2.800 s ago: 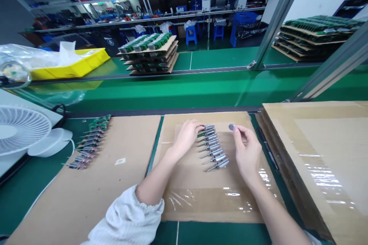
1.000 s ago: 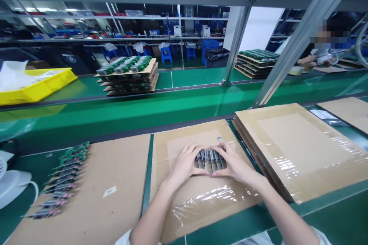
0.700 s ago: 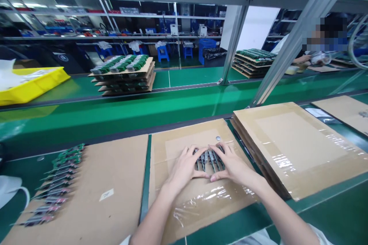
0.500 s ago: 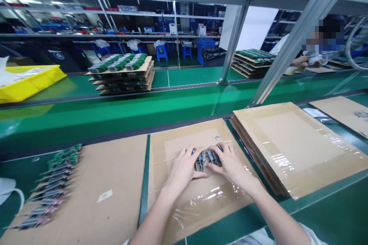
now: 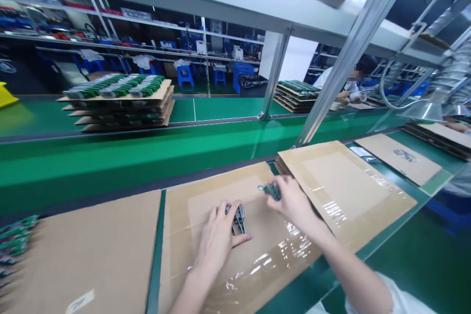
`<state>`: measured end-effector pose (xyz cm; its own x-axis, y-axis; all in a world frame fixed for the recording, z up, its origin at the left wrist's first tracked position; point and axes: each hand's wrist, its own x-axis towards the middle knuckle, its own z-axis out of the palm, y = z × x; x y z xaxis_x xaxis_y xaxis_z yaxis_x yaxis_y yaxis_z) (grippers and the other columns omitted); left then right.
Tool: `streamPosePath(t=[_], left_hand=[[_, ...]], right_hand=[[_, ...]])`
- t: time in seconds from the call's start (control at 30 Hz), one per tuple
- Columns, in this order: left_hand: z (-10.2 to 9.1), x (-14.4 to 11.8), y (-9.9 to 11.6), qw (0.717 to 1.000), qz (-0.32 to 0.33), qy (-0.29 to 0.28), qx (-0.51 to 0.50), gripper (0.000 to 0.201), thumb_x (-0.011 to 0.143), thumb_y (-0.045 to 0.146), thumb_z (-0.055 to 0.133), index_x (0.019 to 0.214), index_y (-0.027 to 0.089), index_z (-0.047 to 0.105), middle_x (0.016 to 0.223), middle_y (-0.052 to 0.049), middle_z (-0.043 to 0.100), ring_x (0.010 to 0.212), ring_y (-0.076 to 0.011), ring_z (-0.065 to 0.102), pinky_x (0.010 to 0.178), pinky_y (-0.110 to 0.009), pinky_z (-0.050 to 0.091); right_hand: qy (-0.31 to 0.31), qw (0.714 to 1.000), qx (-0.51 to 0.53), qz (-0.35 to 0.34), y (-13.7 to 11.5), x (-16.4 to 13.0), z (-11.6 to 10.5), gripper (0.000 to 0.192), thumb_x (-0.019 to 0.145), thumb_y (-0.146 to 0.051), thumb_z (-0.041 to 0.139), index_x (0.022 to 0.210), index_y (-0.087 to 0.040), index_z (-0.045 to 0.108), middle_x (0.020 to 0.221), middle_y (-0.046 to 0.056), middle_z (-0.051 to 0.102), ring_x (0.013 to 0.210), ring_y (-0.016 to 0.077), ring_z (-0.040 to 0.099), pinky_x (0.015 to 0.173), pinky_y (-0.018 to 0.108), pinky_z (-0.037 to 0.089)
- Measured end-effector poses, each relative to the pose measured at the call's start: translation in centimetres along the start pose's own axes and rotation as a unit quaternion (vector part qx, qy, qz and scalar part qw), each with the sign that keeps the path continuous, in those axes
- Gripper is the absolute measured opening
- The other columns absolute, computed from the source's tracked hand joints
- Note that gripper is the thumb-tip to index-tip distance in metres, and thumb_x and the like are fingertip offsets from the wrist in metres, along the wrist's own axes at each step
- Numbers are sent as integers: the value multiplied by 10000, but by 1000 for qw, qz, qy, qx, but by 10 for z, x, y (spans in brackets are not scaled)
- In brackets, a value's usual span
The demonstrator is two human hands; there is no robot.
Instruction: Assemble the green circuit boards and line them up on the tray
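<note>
My left hand (image 5: 217,233) is closed around several small circuit boards (image 5: 239,218), which stand on edge on the middle cardboard sheet (image 5: 209,196). Its thumb lies on the near side of them, the fingers on the far side. To the right, my right hand (image 5: 292,201) grips more green circuit boards (image 5: 273,190) between thumb and fingers, near that sheet's right edge. Their exact number is hidden by the fingers. A small round silvery disc (image 5: 260,188) shows just left of the boards in my right hand.
A row of circuit boards (image 5: 16,238) lies on the left cardboard (image 5: 103,240). Stacked, taped cardboard (image 5: 342,171) stands at right. Beyond the green channel are layered boards on cardboard (image 5: 125,93). A metal post (image 5: 331,64) rises behind the stack; a co-worker (image 5: 331,78) sits farther back.
My right hand has moved away from the left, rightward, carrying its circuit boards. The left hand keeps its hold on the others. The view has swung to the right.
</note>
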<state>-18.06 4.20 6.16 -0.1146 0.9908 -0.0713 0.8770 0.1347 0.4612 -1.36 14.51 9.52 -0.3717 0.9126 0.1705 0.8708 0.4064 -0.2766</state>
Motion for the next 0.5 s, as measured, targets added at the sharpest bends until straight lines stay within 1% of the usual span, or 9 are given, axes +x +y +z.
streamPosePath(t=[0.03,0.07,0.1,0.17,0.2,0.27,0.33,0.4,0.5], left_hand=[[1,0,0,1000,0,0,0,649,680,417,721,1268,273,486,1192,-96,517,1036,-298,494,766,-378,471],[1,0,0,1000,0,0,-1,651,683,423,718,1270,269,485,1193,-98,514,1036,-299,493,764,-379,473],[2,0,-1,1000,1,1,-4,653,683,424,719,1271,265,486,1196,-101,511,1041,-300,491,768,-381,473],[3,0,-2,1000,0,2,-11,654,679,413,725,1270,261,488,1200,-104,505,1056,-303,486,781,-384,471],[3,0,-3,1000,-1,2,-15,653,678,406,727,1268,261,490,1200,-105,503,1062,-305,485,786,-385,469],[4,0,-4,1000,-3,3,-23,654,674,399,727,1269,266,490,1203,-106,502,1071,-307,486,798,-383,465],[4,0,-5,1000,-5,0,-29,665,668,397,728,1275,274,487,1209,-104,501,1082,-307,487,808,-380,464],[4,0,-4,1000,-11,-7,-28,680,658,389,734,1281,281,484,1219,-103,498,1093,-307,485,813,-379,466],[2,0,-3,1000,-20,-15,-18,683,655,371,738,1284,287,485,1228,-105,498,1101,-310,485,811,-379,471]], right_hand=[[16,1000,-8,6,11,15,-13,292,744,-247,580,1035,-228,560,981,77,550,906,237,549,691,299,430],[25,999,-35,29,21,31,-25,275,771,-278,562,1041,-231,555,980,76,550,909,232,546,706,298,424],[31,997,-51,46,31,47,-35,264,792,-292,544,1044,-214,554,981,93,551,939,244,537,724,305,416],[36,993,-78,79,48,75,-44,260,804,-280,539,1039,-170,558,955,132,559,965,283,525,726,326,403],[32,992,-88,89,55,85,-43,258,795,-268,559,1029,-159,564,950,140,564,957,290,528,721,327,398],[22,989,-105,98,64,97,-34,264,777,-259,597,1017,-151,573,948,145,575,947,295,534,720,324,388],[19,988,-116,104,68,100,-22,277,793,-295,595,1027,-148,572,967,152,580,961,302,531,725,326,381],[24,986,-123,114,69,99,-12,288,828,-337,555,1043,-146,568,994,167,576,979,312,524,727,335,378],[34,983,-128,127,69,99,-6,276,853,-338,510,1049,-152,566,995,174,577,973,310,525,721,340,376]])
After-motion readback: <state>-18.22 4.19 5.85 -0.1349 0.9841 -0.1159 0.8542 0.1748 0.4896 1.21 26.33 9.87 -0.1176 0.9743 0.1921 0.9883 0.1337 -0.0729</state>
